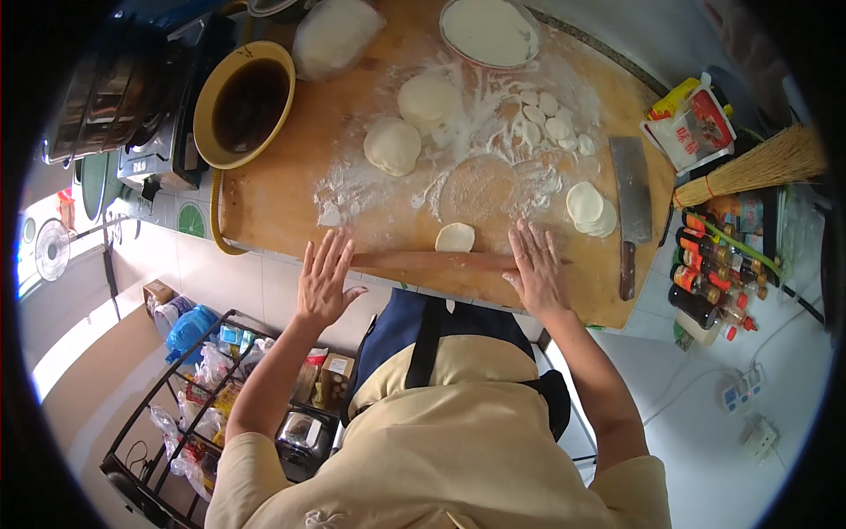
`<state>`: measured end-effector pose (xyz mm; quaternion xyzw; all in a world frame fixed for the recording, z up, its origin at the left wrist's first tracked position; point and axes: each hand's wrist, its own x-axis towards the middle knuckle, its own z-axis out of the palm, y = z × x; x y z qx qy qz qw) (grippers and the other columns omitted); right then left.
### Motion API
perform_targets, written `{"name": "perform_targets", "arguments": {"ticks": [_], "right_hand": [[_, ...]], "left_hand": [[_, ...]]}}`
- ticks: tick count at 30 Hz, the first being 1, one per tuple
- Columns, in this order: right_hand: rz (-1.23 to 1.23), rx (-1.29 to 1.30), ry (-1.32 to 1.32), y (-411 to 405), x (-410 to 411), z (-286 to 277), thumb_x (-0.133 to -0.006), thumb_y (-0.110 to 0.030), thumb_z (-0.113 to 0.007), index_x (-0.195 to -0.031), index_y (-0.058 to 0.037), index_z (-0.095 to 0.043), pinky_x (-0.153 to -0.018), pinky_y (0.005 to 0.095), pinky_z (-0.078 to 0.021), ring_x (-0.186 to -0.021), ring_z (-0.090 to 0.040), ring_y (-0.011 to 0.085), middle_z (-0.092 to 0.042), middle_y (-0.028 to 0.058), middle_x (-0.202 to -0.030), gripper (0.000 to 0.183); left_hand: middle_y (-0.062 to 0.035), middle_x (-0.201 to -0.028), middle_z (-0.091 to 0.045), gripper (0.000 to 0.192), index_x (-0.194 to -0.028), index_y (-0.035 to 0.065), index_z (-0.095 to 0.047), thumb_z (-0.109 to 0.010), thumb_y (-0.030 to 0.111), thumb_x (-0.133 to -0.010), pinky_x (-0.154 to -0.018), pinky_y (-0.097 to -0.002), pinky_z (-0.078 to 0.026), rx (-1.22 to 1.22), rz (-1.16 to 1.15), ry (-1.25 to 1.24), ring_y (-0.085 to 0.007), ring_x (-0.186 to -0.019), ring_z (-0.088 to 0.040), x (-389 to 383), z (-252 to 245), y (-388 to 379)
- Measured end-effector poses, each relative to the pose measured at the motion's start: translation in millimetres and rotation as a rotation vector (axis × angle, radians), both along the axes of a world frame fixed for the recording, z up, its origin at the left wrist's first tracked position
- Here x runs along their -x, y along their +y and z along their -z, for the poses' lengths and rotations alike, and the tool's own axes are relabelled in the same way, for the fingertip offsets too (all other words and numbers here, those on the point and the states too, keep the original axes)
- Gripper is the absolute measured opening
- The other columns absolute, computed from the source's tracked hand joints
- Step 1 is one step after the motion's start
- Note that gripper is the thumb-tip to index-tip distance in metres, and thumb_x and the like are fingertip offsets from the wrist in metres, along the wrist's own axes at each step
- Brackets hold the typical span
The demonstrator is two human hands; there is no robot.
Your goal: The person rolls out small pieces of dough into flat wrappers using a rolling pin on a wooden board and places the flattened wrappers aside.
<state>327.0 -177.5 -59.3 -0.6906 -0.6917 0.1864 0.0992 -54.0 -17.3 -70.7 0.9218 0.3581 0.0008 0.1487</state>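
Note:
A wooden rolling pin (423, 260) lies crosswise near the front edge of a floured wooden board (277, 205). My left hand (324, 281) is flat over its left end, fingers straight and thumb spread. Over the right end rests my right hand (543, 274), also flat, with the fingers extended. Neither hand wraps around the pin. A small round dough wrapper (456, 238) sits at the middle of the pin, its near edge meeting the wood. Several small dough pieces (558, 125) lie farther back, and a few overlapping dough rounds (585, 203) are beyond my right hand.
Two piles of rolled rounds, one nearer (392, 147) and one behind (426, 98), stand mid-board. A cleaver (631, 192) lies along the right edge. A flour bowl (489, 32), a bowl of dark liquid (248, 112) and a plastic bag (336, 38) are at the back and left.

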Motion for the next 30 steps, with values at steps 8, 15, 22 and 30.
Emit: {"name": "perform_targets", "arguments": {"ticks": [8, 15, 22, 30], "right_hand": [[-0.006, -0.035, -0.072, 44.9, -6.4, -7.5, -0.089, -0.034, -0.063, -0.153, -0.0111, -0.029, -0.119, 0.053, -0.0182, -0.146, -0.025, 0.0322, -0.028, 0.014, -0.158, 0.075], [0.033, -0.055, -0.079, 69.1, 1.8, -16.2, -0.092, -0.031, -0.061, -0.152, -0.0106, -0.029, -0.119, 0.0525, -0.0191, -0.145, -0.028, 0.031, -0.03, 0.0146, -0.157, 0.071], [0.004, 0.004, 0.002, 2.7, 9.4, -12.7, -0.093, -0.034, -0.057, -0.152, -0.0106, -0.03, -0.118, 0.0545, -0.019, -0.145, -0.028, 0.033, -0.029, 0.0144, -0.157, 0.069], [0.077, -0.075, -0.048, 54.8, -3.4, -8.7, -0.093, -0.034, -0.057, -0.152, -0.0153, -0.031, -0.119, 0.0541, -0.0175, -0.144, -0.029, 0.0332, -0.03, 0.0133, -0.157, 0.067]], "left_hand": [[-0.0194, -0.157, -0.028, 0.092, -0.152, 0.0035, -0.027, -0.045, 0.066, -0.087, -0.119, -0.0534, -0.012, -0.051, -0.13, -0.055, -0.0348, -0.148, -0.02, -24.3, -12.7, 31.8], [-0.0149, -0.157, -0.03, 0.085, -0.152, 0.0041, -0.028, -0.044, 0.06, -0.09, -0.119, -0.0531, -0.013, -0.012, -0.143, -0.03, -0.0321, -0.147, -0.024, -25.1, -11.8, 49.5], [-0.0176, -0.156, -0.031, 0.083, -0.151, 0.0013, -0.028, -0.045, 0.056, -0.091, -0.118, -0.0546, -0.015, 0.004, -0.026, -0.04, -0.035, -0.146, -0.024, 1.5, -10.0, 6.9], [-0.0124, -0.158, -0.03, 0.091, -0.153, 0.008, -0.028, -0.042, 0.069, -0.087, -0.12, -0.0539, -0.011, -0.1, -0.122, -0.087, -0.0308, -0.148, -0.022, -28.3, -13.4, 65.8]]}}
